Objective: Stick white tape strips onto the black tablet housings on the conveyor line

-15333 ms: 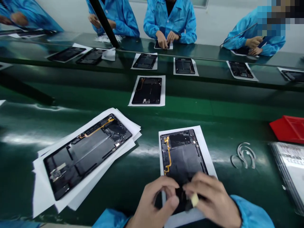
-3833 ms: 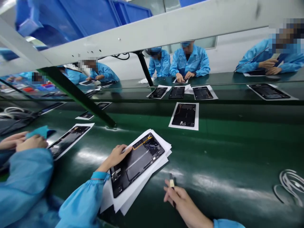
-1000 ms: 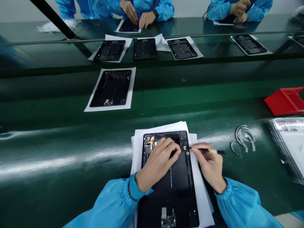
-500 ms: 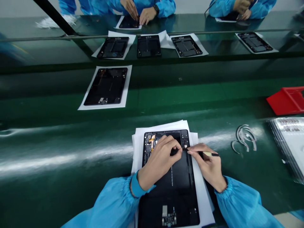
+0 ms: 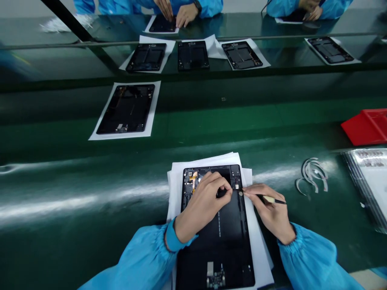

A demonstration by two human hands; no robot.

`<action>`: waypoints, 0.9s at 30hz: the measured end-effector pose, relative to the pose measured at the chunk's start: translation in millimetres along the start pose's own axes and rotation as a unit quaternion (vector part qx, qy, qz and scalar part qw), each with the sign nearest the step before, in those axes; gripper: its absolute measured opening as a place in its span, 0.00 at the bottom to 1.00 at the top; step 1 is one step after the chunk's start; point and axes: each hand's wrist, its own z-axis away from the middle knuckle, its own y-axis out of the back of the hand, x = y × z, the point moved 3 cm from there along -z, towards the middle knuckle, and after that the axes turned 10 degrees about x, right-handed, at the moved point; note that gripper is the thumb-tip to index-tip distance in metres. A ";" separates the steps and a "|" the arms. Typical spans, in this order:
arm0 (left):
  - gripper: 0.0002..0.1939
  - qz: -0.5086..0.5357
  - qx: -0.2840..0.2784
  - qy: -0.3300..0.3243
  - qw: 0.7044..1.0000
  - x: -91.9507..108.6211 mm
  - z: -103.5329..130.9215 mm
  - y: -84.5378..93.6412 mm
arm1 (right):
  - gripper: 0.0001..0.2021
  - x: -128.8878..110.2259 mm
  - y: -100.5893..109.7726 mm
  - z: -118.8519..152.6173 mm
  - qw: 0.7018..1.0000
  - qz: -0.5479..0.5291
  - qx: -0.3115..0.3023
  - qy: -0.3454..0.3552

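Observation:
An opened tablet (image 5: 231,237) lies on white paper sheets (image 5: 175,189) in front of me, its inner parts facing up. My left hand (image 5: 205,201) rests over the tablet's upper half, thumb and forefinger pinched near the right edge; whatever they hold is hidden or too small to name. In my right hand (image 5: 269,207) is a thin pen-like tool (image 5: 269,199) with a cream and black handle, its tip at the tablet's upper right edge. Below that tip a small round silvery spot (image 5: 241,193) shows on the frame. A blue band circles my left wrist.
Another opened tablet (image 5: 127,108) lies on paper at the left, with several more on the ledge behind. Curved white strips (image 5: 314,175), a red bin (image 5: 367,127) and stacked clear trays (image 5: 370,177) are at the right. Co-workers' hands (image 5: 186,15) work across the bench.
My right hand and its tool have shifted slightly right, uncovering the round spot. The far tablet at the left has moved left and a little nearer. My left hand stays put.

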 end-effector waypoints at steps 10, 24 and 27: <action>0.07 0.049 0.043 0.004 0.998 4.4 4.5 8.7 | 0.17 -8.9 7.8 -9.5 0.992 -0.075 0.061 -0.081; 0.16 0.310 -0.024 0.224 0.924 7.3 122.1 21.8 | 0.02 -64.9 -41.9 -11.9 0.948 0.233 -0.188 0.105; 0.25 0.419 -0.040 0.257 0.870 22.6 134.9 13.6 | 0.07 -103.6 -19.6 25.3 0.934 0.191 -0.225 0.202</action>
